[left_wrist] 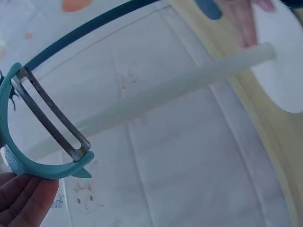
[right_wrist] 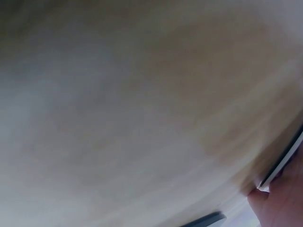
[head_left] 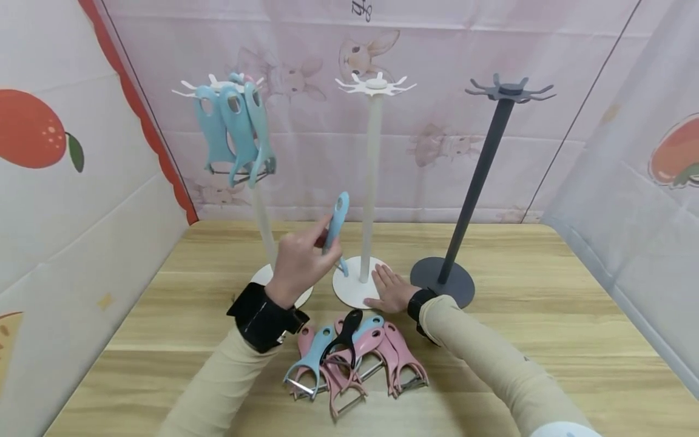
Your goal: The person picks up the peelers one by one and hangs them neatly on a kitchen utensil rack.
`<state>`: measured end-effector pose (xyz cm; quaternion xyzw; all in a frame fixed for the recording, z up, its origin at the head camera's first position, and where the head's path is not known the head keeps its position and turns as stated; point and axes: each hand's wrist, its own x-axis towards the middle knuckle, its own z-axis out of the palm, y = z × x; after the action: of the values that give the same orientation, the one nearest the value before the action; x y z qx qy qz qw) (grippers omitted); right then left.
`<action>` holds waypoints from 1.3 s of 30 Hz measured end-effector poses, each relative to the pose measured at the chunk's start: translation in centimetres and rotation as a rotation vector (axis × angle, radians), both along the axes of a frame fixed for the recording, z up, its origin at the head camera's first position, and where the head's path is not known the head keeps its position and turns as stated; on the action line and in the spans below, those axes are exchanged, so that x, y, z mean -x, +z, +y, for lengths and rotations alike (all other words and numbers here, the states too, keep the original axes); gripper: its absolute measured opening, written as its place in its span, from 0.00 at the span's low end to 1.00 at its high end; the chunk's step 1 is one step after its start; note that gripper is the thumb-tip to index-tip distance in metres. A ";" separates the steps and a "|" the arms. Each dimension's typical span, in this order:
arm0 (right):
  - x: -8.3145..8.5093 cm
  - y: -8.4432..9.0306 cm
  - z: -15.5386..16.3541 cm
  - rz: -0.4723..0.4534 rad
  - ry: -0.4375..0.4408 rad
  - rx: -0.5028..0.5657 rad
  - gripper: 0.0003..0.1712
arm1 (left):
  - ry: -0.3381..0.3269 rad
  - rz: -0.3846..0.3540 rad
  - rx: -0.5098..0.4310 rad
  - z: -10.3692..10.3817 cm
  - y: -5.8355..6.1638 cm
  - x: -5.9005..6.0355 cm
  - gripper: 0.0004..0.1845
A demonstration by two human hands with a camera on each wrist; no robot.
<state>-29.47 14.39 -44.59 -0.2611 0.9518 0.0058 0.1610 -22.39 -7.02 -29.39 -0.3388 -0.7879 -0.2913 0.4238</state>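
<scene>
My left hand (head_left: 305,261) pinches a light blue peeler (head_left: 337,220), its handle end upward, in front of the middle white stand. In the left wrist view this peeler's metal blade (left_wrist: 49,113) shows, with the fingers (left_wrist: 29,201) at its frame. My right hand (head_left: 394,290) lies with straight fingers on the round white base (head_left: 349,290) of the middle stand. That stand's hook top (head_left: 375,85) carries nothing. Several light blue peelers (head_left: 238,130) hang from the left white stand, with a bit of pink behind them.
A dark grey stand (head_left: 480,170) with bare hooks is at the right. Between my forearms lies a pile of pink peelers (head_left: 406,352), blue peelers (head_left: 317,352) and a black peeler (head_left: 347,334) on the wooden table (head_left: 546,340). A printed cloth (head_left: 306,36) hangs behind.
</scene>
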 end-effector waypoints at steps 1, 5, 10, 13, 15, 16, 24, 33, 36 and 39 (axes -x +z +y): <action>0.0 0.0 0.0 0.005 0.001 0.001 0.47 | -0.008 0.016 -0.022 0.3 0.5 0.1 0.18; -0.1 -0.2 0.0 0.021 0.013 0.014 0.47 | -0.033 0.083 -0.108 1.7 2.5 0.5 0.18; -0.3 0.1 -0.1 0.008 0.000 0.018 0.46 | -0.036 0.181 -0.192 3.4 5.6 1.1 0.17; -0.3 0.1 -0.1 -0.007 -0.022 0.003 0.47 | -0.023 0.217 -0.230 4.3 7.1 1.6 0.17; -0.1 0.1 -0.2 -0.010 -0.031 0.006 0.47 | -0.008 0.230 -0.243 4.8 7.9 2.0 0.17; -0.1 0.0 -0.1 -0.009 -0.032 0.010 0.46 | -0.004 0.233 -0.249 5.0 8.2 2.2 0.16; 0.3 -0.6 -0.1 -0.012 -0.029 0.018 0.48 | 0.057 0.252 -0.258 6.1 9.8 3.0 0.16; 0.2 -0.6 -0.3 -0.011 -0.030 -0.001 0.48 | 0.126 0.216 -0.211 6.6 9.9 3.6 0.18; 0.2 -0.6 -0.2 -0.006 -0.025 0.006 0.48 | 0.152 0.186 -0.205 6.6 9.7 3.7 0.18; 0.2 -0.5 -0.1 -0.005 -0.022 0.014 0.47 | 0.170 0.167 -0.200 6.6 9.4 3.7 0.20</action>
<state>-29.71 14.30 -45.05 -0.2517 0.9543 -0.0033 0.1613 -26.09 -0.40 -20.02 -0.2499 -0.7428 -0.3022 0.5427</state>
